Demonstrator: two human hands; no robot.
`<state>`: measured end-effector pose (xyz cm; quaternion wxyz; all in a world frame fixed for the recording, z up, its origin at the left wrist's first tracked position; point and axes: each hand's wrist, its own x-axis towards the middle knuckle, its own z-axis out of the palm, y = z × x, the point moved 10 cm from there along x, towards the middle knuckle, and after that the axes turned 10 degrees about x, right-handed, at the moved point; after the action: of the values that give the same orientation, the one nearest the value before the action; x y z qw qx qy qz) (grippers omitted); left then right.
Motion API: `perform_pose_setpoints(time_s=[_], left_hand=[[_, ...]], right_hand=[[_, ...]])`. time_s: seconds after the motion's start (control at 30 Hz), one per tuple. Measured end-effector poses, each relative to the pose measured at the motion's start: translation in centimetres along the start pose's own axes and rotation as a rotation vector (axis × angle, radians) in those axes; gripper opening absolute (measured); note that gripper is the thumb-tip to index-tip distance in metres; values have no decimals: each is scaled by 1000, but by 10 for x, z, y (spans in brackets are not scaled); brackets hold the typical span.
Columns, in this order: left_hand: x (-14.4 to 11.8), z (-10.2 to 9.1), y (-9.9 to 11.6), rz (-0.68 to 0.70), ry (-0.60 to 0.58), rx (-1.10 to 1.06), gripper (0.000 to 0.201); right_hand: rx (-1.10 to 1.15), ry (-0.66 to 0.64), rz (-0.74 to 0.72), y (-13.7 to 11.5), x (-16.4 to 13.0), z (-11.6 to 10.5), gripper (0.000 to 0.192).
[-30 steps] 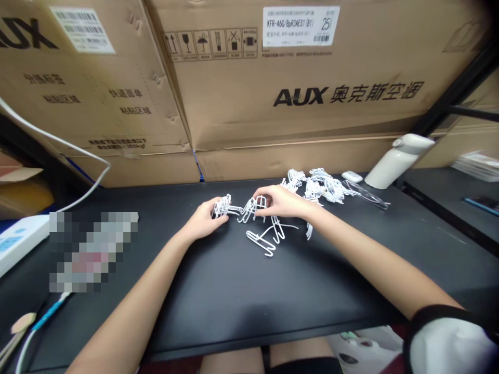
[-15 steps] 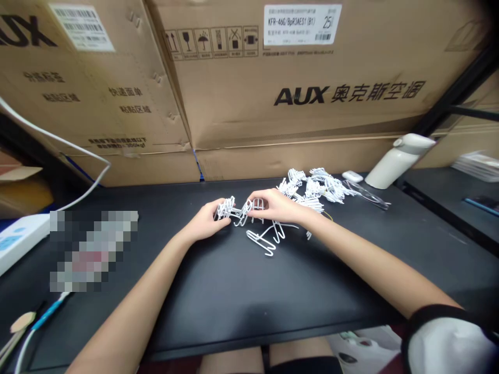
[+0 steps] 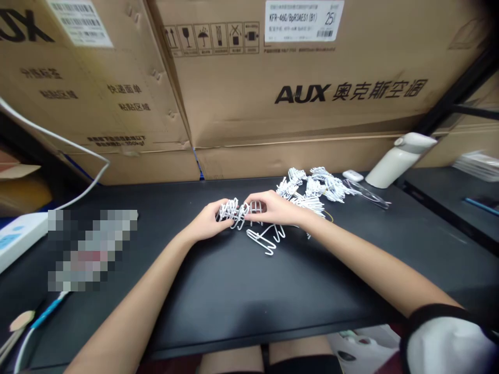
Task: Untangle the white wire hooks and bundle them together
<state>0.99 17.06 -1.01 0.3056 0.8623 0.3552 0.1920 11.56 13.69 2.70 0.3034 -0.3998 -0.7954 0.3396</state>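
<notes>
My left hand (image 3: 211,222) is closed round a bunch of white wire hooks (image 3: 229,210), their bent ends poking out past the fingers. Against the right side of that bunch, my right hand (image 3: 273,208) pinches a few more white hooks (image 3: 242,214) between thumb and fingers. Behind the right fingers, further white wires (image 3: 255,208) show, partly hidden. Loose white hooks (image 3: 262,241) lie on the black tabletop just below my right hand, touching neither hand.
Several bundles of white hooks (image 3: 329,186) lie at the back right, near a pair of glasses (image 3: 368,194), a small white case (image 3: 353,176) and a pale bottle (image 3: 397,162). Cardboard boxes (image 3: 234,114) wall off the back. A white power strip (image 3: 23,236) sits at the left.
My right hand has shifted slightly left, bringing its hooks up against the bunch in my left hand. The loose hooks on the table stay where they were.
</notes>
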Motion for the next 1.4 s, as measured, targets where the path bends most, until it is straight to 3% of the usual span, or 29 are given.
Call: perform_pose_setpoints(time_s=[0.27,0.73,1.4], left_hand=[[-2,8,13,24,-57,-97,28],[0,2,5,-18,-11,-54,21],[-1,1,-1,-64,-38,-113,27]], right_hand=[[-5,-11,-38,-4,-1,5,25],[-28,-22,-30,-1,0,7,29],[-5,-49,-74,-5,-2,8,30]])
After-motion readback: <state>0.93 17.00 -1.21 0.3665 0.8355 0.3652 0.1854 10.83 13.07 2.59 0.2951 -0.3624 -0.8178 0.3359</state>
